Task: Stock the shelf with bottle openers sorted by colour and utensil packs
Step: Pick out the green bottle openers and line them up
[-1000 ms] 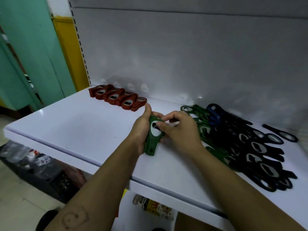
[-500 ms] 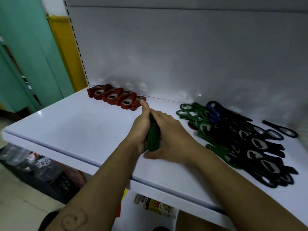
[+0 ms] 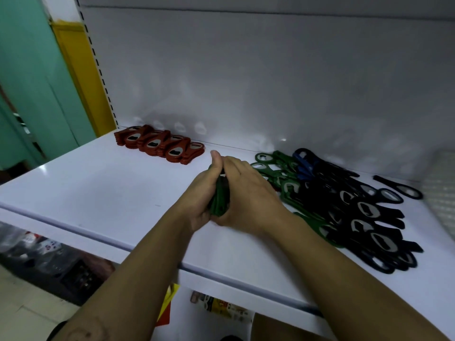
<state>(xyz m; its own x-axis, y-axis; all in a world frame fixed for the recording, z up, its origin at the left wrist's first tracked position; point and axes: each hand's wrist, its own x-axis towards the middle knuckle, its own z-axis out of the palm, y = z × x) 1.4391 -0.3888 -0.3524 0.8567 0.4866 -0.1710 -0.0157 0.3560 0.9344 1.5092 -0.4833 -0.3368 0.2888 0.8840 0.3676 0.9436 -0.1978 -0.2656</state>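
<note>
The green openers [image 3: 219, 199] stand on edge as a small stack, pressed between my palms over the middle of the shelf [image 3: 98, 190]; whether their lower ends touch the board I cannot tell. My left hand [image 3: 197, 193] curls round the stack from its side, thumb upright along the top edge; my right hand [image 3: 251, 198] wraps the other side, fingers closed over it.

I judge them light and stiff, flat plastic handles round a metal insert; the faces look smooth, so a stack squeezed at one end only would likely shear and fan out; better to clamp across the flat faces near the middle and square the ends against the shelf. They do not look fragile to me; a drop would scatter them rather than break them.

Further back on my left the red openers [image 3: 160, 145] lie in an overlapping row against the back panel [image 3: 246, 82]; just beside my right hand spreads the mixed pile [image 3: 357, 212] of green, blue and black ones; one black opener [image 3: 398, 189] lies apart beyond it.
</note>
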